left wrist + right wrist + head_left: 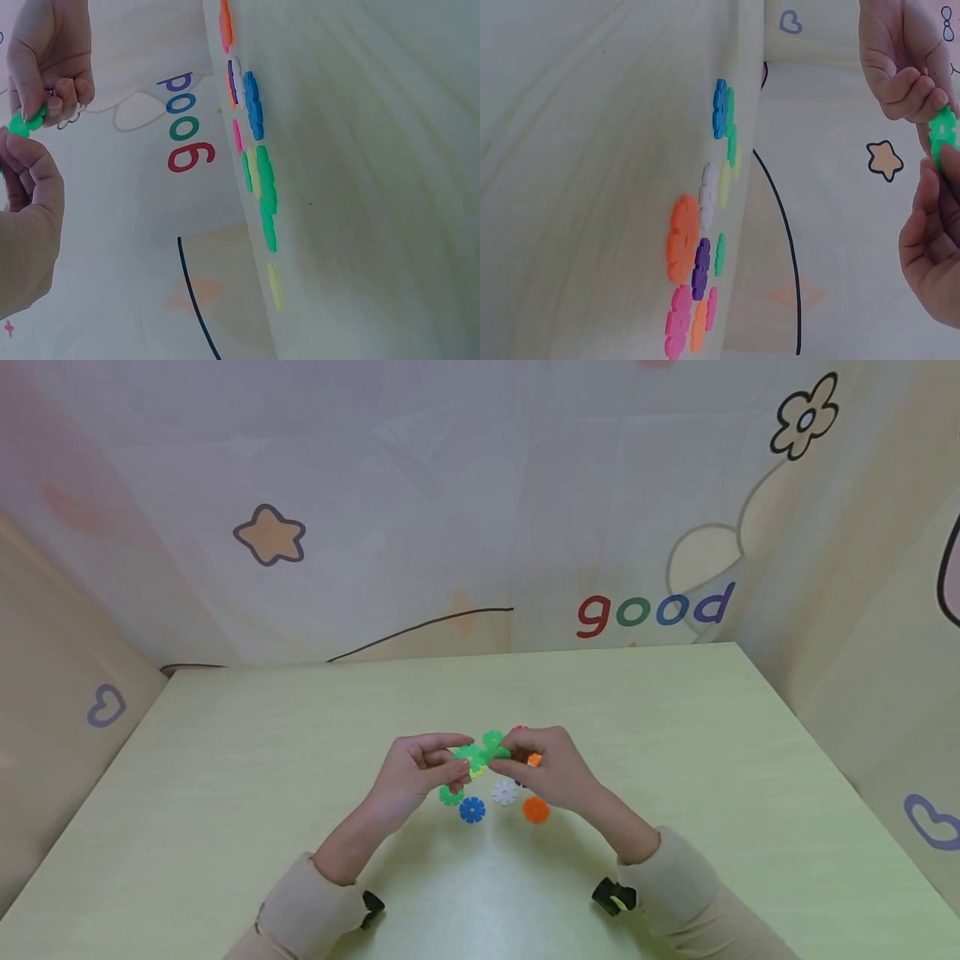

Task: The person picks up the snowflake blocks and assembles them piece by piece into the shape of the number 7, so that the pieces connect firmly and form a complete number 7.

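Observation:
My left hand (420, 768) pinches a green snowflake disc (470, 755) between thumb and fingers. Facing it, my right hand (551, 766) pinches green plastic at the other side. The hands meet above the table; the right wrist view shows green disc plastic (943, 127) between their fingertips. Fingers cover part of it, so how the pieces join cannot be told. Just behind the held plastic appears another green disc (492, 739); whether it is held or lying on the table is unclear. Below the hands lie a blue disc (472, 810), a white disc (505, 792) and an orange disc (536, 810).
More loose discs lie on the pale green table (262, 827), among them a purple disc (700, 270), a pink disc (677, 322) and a yellow disc (274, 286). A printed curtain (450, 510) rises behind the table and along both sides.

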{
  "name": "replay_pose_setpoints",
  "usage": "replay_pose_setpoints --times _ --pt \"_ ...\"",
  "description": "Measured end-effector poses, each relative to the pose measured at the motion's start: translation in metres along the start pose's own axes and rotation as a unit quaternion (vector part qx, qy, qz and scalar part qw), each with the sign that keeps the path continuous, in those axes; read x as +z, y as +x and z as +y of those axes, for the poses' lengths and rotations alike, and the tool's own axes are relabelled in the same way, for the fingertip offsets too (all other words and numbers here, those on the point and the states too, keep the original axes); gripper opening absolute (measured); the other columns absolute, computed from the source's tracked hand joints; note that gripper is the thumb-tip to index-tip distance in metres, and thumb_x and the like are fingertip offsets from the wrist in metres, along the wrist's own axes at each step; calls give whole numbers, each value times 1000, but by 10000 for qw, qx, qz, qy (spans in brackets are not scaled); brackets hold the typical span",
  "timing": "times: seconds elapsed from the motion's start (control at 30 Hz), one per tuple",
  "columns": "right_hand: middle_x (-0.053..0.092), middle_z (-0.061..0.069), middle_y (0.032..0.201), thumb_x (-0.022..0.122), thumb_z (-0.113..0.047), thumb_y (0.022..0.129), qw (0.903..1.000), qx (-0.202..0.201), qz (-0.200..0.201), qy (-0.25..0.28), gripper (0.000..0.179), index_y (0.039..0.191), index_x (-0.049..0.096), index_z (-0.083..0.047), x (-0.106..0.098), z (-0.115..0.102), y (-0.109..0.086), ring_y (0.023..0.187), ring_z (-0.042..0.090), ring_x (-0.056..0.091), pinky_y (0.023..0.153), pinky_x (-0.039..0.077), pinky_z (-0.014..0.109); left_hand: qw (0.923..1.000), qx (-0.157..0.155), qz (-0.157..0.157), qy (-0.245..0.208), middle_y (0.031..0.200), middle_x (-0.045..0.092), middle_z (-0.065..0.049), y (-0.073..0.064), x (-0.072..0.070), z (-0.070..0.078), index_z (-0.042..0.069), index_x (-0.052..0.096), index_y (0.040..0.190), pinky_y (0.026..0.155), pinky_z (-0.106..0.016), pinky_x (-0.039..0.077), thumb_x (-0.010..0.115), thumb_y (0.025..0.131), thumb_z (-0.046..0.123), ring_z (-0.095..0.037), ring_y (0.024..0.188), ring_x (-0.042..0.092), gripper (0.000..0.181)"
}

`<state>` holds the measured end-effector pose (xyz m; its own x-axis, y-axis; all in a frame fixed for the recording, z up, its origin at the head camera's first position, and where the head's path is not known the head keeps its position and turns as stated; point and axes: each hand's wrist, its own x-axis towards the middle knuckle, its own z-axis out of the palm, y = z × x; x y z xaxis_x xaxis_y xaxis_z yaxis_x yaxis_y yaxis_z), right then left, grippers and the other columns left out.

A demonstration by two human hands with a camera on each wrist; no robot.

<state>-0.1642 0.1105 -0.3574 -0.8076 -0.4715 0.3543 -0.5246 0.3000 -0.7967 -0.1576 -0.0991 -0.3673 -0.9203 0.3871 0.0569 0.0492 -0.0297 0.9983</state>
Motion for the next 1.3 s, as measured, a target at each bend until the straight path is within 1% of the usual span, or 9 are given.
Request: replay_pose_setpoints --times 0.17,0.43,0.67,0.87,0.93,1.0,1.07,1.23,1.3 --pt "56 -3 62 70 -3 78 9993 -260 10 -262 5 74 67 -2 0 -1 0 55 10 51 52 46 25 9999 19 -43 148 68 64 -1 0 1 1 -10 57 113 64 -25 51 64 83 2 -15 61 61 33" --pt "61 -2 61 71 -1 76 9956 -513 -252 -748 6 72 68 -3 1 -2 2 56 8 50 52 46 25 9994 -46 -44 337 68 64 -4 -3 5 2 -10 59 112 66 -28 53 63 83 0 -16 61 61 31" --pt "61 -2 60 71 -2 77 9958 -488 -177 -754 7 70 68 -3 3 -2 1 54 7 49 51 44 24 9994 -21 -22 350 69 65 -5 -3 6 -1 -9 59 112 67 -29 53 63 83 0 -20 64 63 30" --pt "58 -4 60 71 -2 76 9947 -717 -109 -724 5 73 68 -3 2 -2 0 54 7 49 51 45 24 9995 53 -29 324 70 65 -5 -4 4 0 -8 59 113 69 -29 53 63 83 2 -17 64 63 31" --pt "57 -5 61 71 -3 77 9943 -770 -98 -732 4 75 68 -3 1 0 0 55 6 49 52 45 25 9994 90 -41 334 70 65 -4 -4 3 1 -8 59 113 69 -29 53 63 84 3 -20 65 63 31" --pt "58 -4 63 71 -3 77 9946 -752 -109 -702 4 78 68 -3 0 2 -1 57 6 50 53 46 25 9994 102 -43 334 70 65 -4 -4 3 1 -7 59 113 70 -29 53 63 84 3 -23 66 63 31" --pt "60 -4 66 71 -3 77 9951 -692 -136 -689 5 80 68 -2 -2 4 -2 59 7 52 55 47 25 9994 99 -28 331 70 65 -3 -5 2 2 -7 59 113 70 -30 53 63 84 3 -21 65 63 32" --pt "63 -2 71 71 -5 77 9958 -418 -285 -758 9 85 67 -2 -6 8 -5 63 8 54 58 49 25 9993 20 54 358 69 64 -2 -5 0 2 -5 59 113 71 -31 53 63 84 2 -19 65 63 31" --pt "63 -2 73 72 -6 77 9957 -319 -355 -799 10 85 67 -2 -8 8 -6 65 8 55 59 49 25 9993 2 67 359 69 64 -2 -6 -1 2 -4 59 113 71 -32 53 63 84 2 -22 65 63 31"
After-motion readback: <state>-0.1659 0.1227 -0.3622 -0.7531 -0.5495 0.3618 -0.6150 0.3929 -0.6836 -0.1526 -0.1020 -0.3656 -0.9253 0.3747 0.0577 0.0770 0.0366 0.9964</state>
